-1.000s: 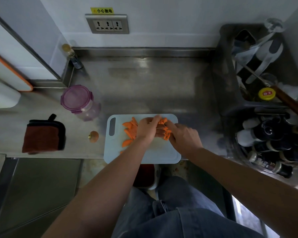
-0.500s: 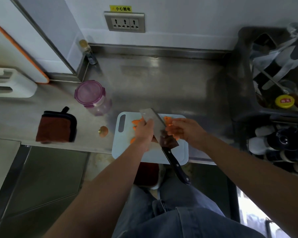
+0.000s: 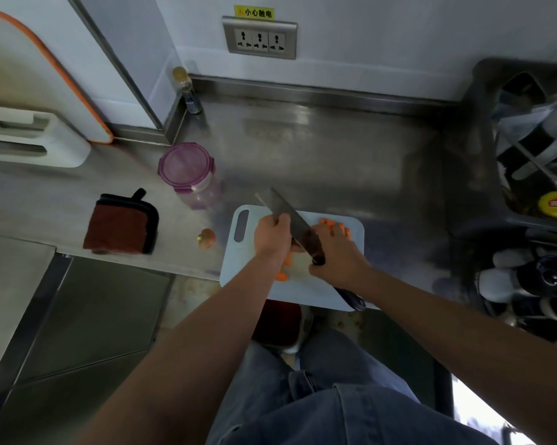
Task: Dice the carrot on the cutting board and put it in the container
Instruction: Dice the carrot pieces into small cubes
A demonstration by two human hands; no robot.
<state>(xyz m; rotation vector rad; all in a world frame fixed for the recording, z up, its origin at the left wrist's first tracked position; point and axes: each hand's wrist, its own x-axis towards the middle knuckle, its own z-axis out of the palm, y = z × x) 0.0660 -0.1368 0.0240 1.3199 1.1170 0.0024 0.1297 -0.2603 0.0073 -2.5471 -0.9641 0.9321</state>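
Head view shows the dicing step in hand, not yet the transfer. The left hand is clamped on the spine of the knife, whose blade lies slanted across the cutting board. The right hand lies over the place where blade meets handle, and its fingers reach to the carrot pieces at the far right of the board. Whether it grips the handle or only gathers carrot, I cannot tell. More orange pieces show beside the left wrist.

The next move calls for a firm grip on the handle, with the left fingers kept away from the cutting edge. The container stands on the bench just beyond the board's far-left corner, with its purple lid on. It must be opened before filling.

The board's near side lies at the bench's front edge, and the knife handle sticks out past it, so a pull toward the body seems risky. Open bench lies behind the board. On the right, 1 dark crate limits the room.
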